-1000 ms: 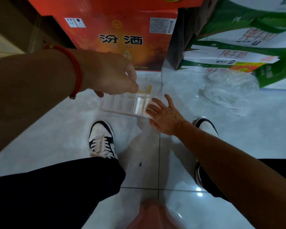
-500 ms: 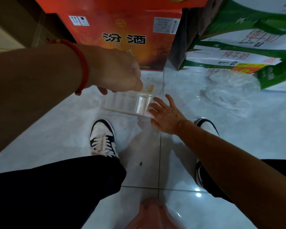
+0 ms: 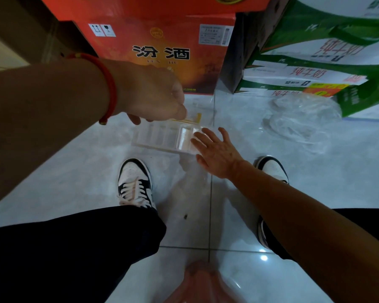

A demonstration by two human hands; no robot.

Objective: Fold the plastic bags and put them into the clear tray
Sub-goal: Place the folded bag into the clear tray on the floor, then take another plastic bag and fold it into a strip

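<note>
Pale glossy floor tiles [image 3: 315, 193] reflect a ceiling light. At twelve o'clock stands a red carton [image 3: 162, 40], green milk boxes [image 3: 326, 68] at two. The clear tray [image 3: 162, 136] sits centre; the right hand [image 3: 217, 152] rests flat, fingers spread, on its end. The left hand [image 3: 153, 95] hovers curled (grip unclear). A crumpled plastic bag [image 3: 300, 119] lies at two.

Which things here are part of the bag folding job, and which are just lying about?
Job: clear tray; folded bag in the tray; loose plastic bag on the floor; left hand; right hand.
Lying about: red carton; green milk cartons.
</note>
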